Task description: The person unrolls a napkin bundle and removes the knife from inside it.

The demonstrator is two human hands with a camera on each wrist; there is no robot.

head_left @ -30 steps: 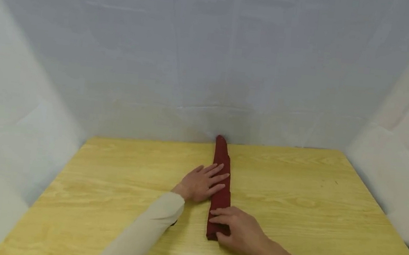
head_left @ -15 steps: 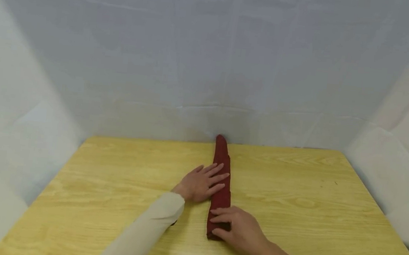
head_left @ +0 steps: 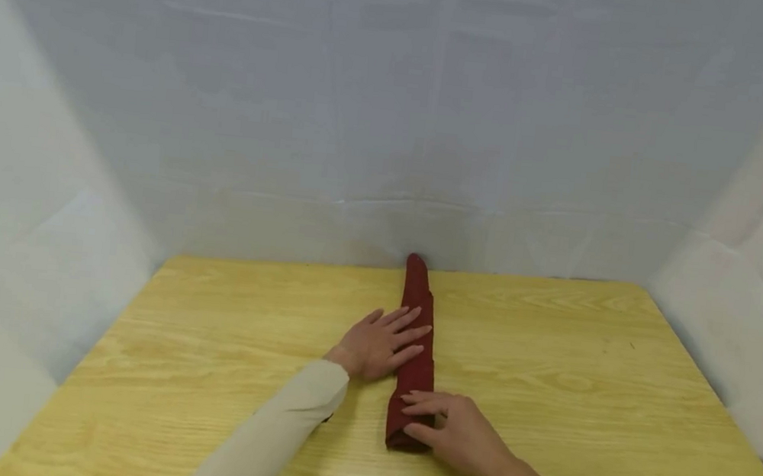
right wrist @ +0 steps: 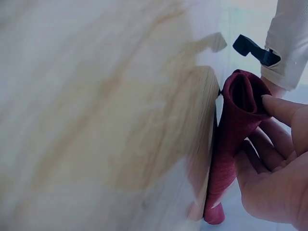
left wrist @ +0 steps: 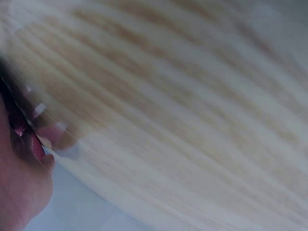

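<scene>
A dark red cloth [head_left: 417, 377], rolled into a long narrow strip, lies lengthwise on the wooden table [head_left: 263, 319] in the head view. Across its middle rests my left hand [head_left: 374, 346], fingers spread and straight; the left wrist view catches only part of that hand [left wrist: 21, 187] at its edge. My right hand [head_left: 462, 431] pinches the near end, thumb at the end and fingertips over the top. Seen from the right wrist, the rolled cloth [right wrist: 230, 144] has an open, looped end with a layer inside. There the right thumb sits at its rim and the fingers curve along its side.
A grey sheet [head_left: 366, 114] hangs behind the table, and the cloth's far tip reaches it. White sheets [head_left: 13, 195] stand at both sides. A black camera mount [right wrist: 255, 50] is strapped to the left sleeve [right wrist: 288, 45].
The near end of the cloth has lifted and rounded into an open loop as my right thumb shifted onto it. My left hand stays in place on the cloth.
</scene>
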